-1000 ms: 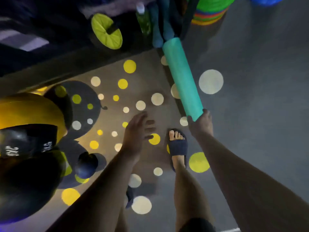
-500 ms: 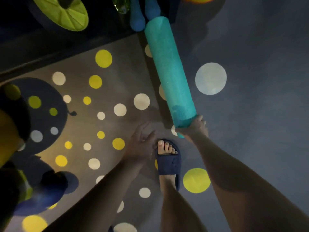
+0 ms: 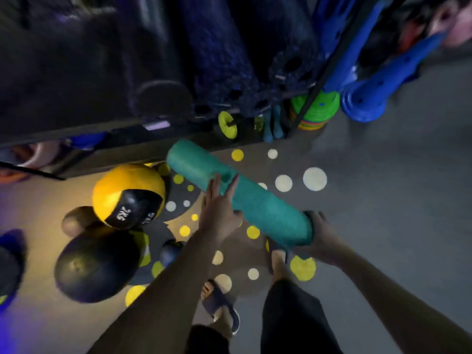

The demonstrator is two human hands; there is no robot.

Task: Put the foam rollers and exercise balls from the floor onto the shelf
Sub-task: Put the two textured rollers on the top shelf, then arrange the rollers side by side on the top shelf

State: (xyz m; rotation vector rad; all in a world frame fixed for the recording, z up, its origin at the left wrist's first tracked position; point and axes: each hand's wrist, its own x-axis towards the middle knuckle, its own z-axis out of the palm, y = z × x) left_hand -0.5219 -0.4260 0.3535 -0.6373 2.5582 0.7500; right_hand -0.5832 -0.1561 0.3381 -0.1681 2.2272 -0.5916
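Roller: the teal foam roller, a long textured cylinder, is off the floor and carried low in front of me, just short of the shelf.
Long axis: it runs on a slant, near end low at my right, far end up and left, aimed at the front edge of the dark metal shelf.
Right hand: my right hand cups the near end, fingers curled round its rim, so it grips.
Left hand: my left hand lies against the roller's middle with straight, spread fingers; it steadies the roller and does not clasp it.
Nearer hand: both are on the roller; the left is closer to the shelf end, so I judge it steers while the right pushes.
Shelf edge: the far end sits just beside the front rail, apart from it as far as the blur lets me tell.
Room on the shelf: dark speckled foam rollers already lie there; which gap is free I cannot tell.
Left of the path: a yellow-and-black weighted ball rests on the floor near the far end, with a large black exercise ball below it.
Right of the path: green stacked cones and blue perforated plastic pieces stand well apart; the grey floor there is open.
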